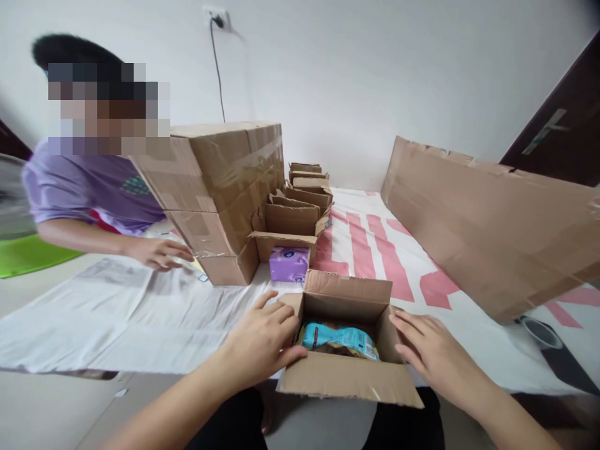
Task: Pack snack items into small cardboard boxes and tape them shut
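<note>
A small open cardboard box [349, 375] sits right in front of me, flaps spread. Inside lies a blue snack packet [337, 338]. My left hand [262, 337] rests against the box's left side, fingers curled over the left flap. My right hand [431, 353] lies flat against the right side, fingers stretched out. Just behind the box stands a purple tissue pack [289, 264].
A row of open small boxes [300, 203] runs back to the wall. A big taped carton [225, 187] stands left of them. Another person in a purple shirt [94, 187] rests a hand [157, 253] on white sheeting. A large flat cardboard sheet [492, 219] leans at right.
</note>
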`<state>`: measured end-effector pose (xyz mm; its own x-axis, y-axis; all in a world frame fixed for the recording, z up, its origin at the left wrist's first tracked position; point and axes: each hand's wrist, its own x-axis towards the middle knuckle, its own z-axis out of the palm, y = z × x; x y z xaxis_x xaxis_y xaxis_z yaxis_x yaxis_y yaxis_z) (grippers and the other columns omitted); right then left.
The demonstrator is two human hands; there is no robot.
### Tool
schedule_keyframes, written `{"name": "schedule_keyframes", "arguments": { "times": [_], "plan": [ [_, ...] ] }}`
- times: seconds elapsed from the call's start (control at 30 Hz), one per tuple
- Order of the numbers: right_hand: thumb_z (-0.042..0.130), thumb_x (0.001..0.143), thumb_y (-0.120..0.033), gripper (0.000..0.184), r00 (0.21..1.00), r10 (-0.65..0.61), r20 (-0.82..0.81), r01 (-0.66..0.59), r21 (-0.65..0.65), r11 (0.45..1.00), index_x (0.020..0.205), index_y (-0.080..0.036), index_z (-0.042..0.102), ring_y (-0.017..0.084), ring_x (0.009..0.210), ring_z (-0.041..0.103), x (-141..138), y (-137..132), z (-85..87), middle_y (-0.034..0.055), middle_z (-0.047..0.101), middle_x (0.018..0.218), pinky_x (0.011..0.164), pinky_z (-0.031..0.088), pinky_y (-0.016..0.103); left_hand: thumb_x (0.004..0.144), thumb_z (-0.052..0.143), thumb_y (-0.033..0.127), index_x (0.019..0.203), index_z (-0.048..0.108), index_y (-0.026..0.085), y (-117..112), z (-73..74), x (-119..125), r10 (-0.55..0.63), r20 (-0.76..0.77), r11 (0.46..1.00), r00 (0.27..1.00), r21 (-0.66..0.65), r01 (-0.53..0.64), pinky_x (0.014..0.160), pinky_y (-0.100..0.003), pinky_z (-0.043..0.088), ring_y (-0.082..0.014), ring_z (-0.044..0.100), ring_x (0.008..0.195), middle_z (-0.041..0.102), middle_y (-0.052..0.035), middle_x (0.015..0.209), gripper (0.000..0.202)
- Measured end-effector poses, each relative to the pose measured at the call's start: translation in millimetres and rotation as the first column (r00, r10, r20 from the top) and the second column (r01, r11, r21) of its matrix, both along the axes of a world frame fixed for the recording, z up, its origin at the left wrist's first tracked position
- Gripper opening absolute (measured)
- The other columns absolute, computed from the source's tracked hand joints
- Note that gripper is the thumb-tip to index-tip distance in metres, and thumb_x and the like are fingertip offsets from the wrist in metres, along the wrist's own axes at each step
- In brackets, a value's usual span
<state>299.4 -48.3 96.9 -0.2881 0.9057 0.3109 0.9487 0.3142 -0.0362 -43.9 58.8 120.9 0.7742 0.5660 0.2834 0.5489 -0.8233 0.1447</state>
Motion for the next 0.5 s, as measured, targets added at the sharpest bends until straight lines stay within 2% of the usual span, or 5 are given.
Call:
{"name": "schedule_keyframes", "arguments": {
  "times": [0.03,0.1,0.17,0.33,0.5],
  "plan": [
    [0.05,0.093,-0.029,0.039,1.0,-0.009,-0.029,0.008,-0.018,1.0,0.131,-0.025,0.056,0.024,0.116,0.061,1.1,-1.7,-6.0,0.0081,0.06,0.134,0.096,0.052,0.043,0.075,0.064,0.064,0.08,0.064,0.022,1.1,-1.0,-1.1,0.001,-0.001,0.998,1.0,-0.057,-0.001,0.098,-0.048,0.04,-0.0239,0.063,0.08,0.065,-0.0031,0.081,0.042],
    [0.046,0.095,-0.029,0.039,0.997,-0.028,-0.07,0.025,-0.045,0.999,0.132,-0.025,0.055,0.023,0.12,0.059,0.3,-3.5,-13.5,0.0079,0.058,0.137,0.097,0.053,0.041,0.059,0.069,0.075,0.091,0.065,0.023,1.8,-4.5,1.0,-0.004,0.002,0.99,1.0,-0.144,0.004,0.094,-0.046,0.042,-0.0258,0.063,0.082,0.065,-0.004,0.087,0.061],
    [0.046,0.095,-0.029,0.038,0.996,-0.037,-0.083,0.033,-0.056,0.998,0.131,-0.025,0.056,0.023,0.12,0.059,-2.5,-2.9,-14.0,0.008,0.058,0.136,0.098,0.053,0.042,0.051,0.075,0.073,0.102,0.065,0.023,-1.4,-10.3,7.9,0.043,-0.022,0.985,0.999,-0.165,-0.046,0.091,-0.045,0.043,-0.03,0.061,0.092,0.064,-0.0073,0.1,0.072],
    [0.054,0.09,-0.026,0.031,0.995,-0.004,-0.097,0.007,0.032,0.999,0.12,-0.023,0.061,0.026,0.112,0.061,-17.9,8.9,1.5,0.0101,0.064,0.123,0.094,0.054,0.046,0.062,0.084,0.042,0.087,0.063,0.021,-18.7,-29.7,25.5,0.221,-0.115,0.964,0.968,-0.127,-0.235,0.082,-0.043,0.047,-0.0333,0.057,0.097,0.058,-0.0117,0.105,0.039],
    [0.052,0.091,-0.019,0.024,0.989,0.101,-0.112,-0.079,0.19,0.979,0.112,-0.021,0.063,0.025,0.102,0.062,-45.9,32.3,22.2,0.0094,0.066,0.111,0.091,0.053,0.046,0.063,0.084,0.04,0.09,0.059,0.021,-23.7,-40.5,25.2,0.252,-0.153,0.952,0.956,-0.137,-0.273,0.079,-0.043,0.05,-0.0321,0.057,0.096,0.055,-0.0107,0.106,0.041]
  ]
}}
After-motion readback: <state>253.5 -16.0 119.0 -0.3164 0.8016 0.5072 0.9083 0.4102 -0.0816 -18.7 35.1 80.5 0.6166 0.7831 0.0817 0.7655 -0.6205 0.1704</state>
